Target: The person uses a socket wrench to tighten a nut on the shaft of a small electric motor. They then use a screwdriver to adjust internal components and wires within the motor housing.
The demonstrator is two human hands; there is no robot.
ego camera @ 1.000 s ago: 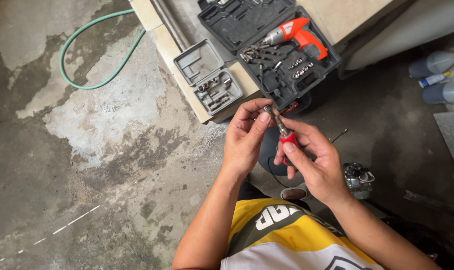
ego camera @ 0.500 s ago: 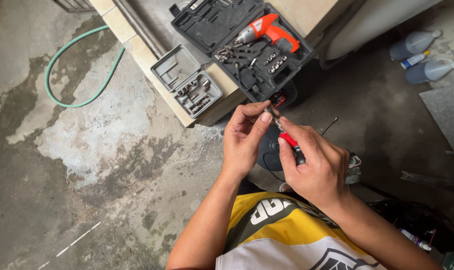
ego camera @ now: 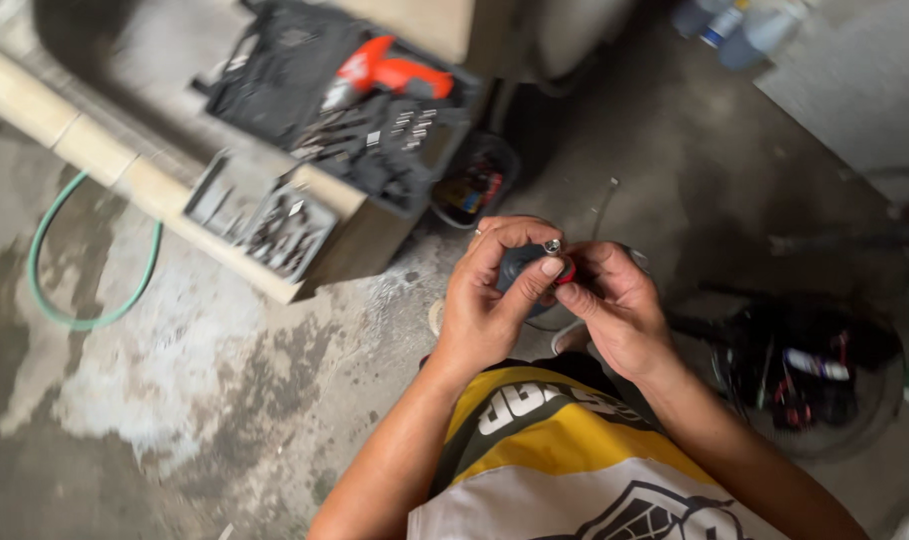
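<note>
My left hand (ego camera: 489,295) and my right hand (ego camera: 614,305) meet in front of my chest over a concrete floor. Between their fingertips sits a small screwdriver with a red and black handle (ego camera: 565,270). Its metal socket tip (ego camera: 551,245) points up at me, pinched by my left thumb and forefinger. My right hand wraps the handle, which is mostly hidden by the fingers. Both forearms reach up from a yellow, black and white shirt (ego camera: 574,470).
An open black tool case (ego camera: 304,90) with a red cordless drill (ego camera: 389,70) rests on a ledge, a grey bit box (ego camera: 259,215) beside it. A green hose (ego camera: 84,260) loops at left. A black bag of tools (ego camera: 804,370) lies right, bottles (ego camera: 734,25) at top.
The view has swung, so the tool case and hose sit further left. My hands have turned the screwdriver so its tip faces up, and my right hand has closed tighter around the handle.
</note>
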